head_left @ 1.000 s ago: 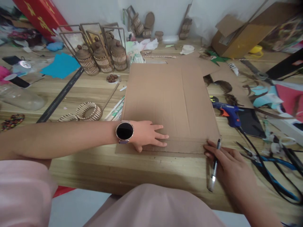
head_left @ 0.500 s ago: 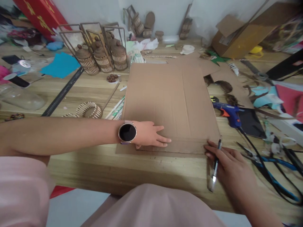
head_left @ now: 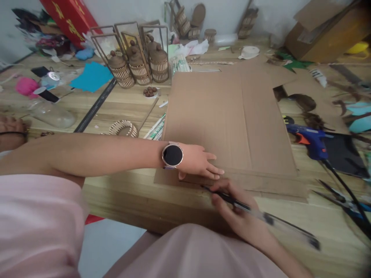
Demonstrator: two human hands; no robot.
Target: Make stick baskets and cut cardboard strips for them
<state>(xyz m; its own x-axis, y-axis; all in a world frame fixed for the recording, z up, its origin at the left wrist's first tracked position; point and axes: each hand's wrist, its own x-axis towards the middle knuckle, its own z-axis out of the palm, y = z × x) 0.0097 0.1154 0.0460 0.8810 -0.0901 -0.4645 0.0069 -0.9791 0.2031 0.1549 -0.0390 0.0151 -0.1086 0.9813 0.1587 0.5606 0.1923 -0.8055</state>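
My left hand (head_left: 199,161), with a watch (head_left: 172,155) on its wrist, lies flat on a large sheet of brown cardboard (head_left: 214,112), fingers spread near its front edge. Under that sheet is another cardboard piece (head_left: 292,192), showing as a strip along the front. A pen (head_left: 228,199) is pinched in my right hand (head_left: 236,210), its dark tip at the front edge of the cardboard, just right of my left hand. The pen's back end is smeared by motion.
A blue glue gun (head_left: 314,143) and pliers (head_left: 339,199) lie on the right. Small lantern-like pieces (head_left: 136,63) stand behind, left of the cardboard. A ring of light and dark strips (head_left: 123,128) sits beyond my left arm. Another person's hand (head_left: 11,129) rests at the far left.
My right hand has moved left along the cardboard's front edge, from its right corner to beside my left hand. The pen has swung from steep to slanting. The view has shifted left.
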